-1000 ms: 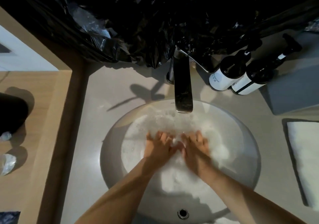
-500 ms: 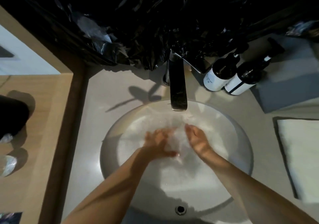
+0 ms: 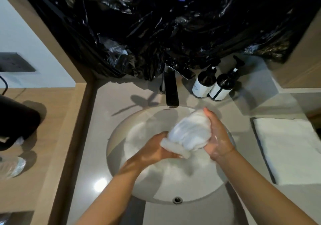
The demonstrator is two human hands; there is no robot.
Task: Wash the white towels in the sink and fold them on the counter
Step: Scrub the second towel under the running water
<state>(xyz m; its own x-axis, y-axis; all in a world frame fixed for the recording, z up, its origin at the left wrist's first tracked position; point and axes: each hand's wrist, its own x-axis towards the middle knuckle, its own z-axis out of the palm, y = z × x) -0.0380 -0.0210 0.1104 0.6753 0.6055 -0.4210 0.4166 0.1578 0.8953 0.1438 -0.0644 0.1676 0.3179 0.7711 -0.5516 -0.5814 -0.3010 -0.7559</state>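
Observation:
A wet white towel (image 3: 189, 132) is bunched into a roll above the round sink (image 3: 118, 138), a little right of its middle. My left hand (image 3: 156, 149) grips the roll's lower left end. My right hand (image 3: 217, 138) clasps its right side, fingers reaching up toward the faucet (image 3: 171, 89). Soapy water fills the basin under the towel. A second white towel (image 3: 288, 148) lies folded flat on the counter (image 3: 111, 101) to the right of the sink.
Two dark pump bottles (image 3: 212, 84) with white labels stand right of the faucet. Black plastic sheeting (image 3: 156, 27) covers the wall behind. A wooden shelf (image 3: 52, 138) to the left holds a black object (image 3: 15, 120) and wrapped glasses (image 3: 12, 167).
My hands were rubbing the towel under the foamy water; they have since lifted it out as a bunched roll and shifted to the right.

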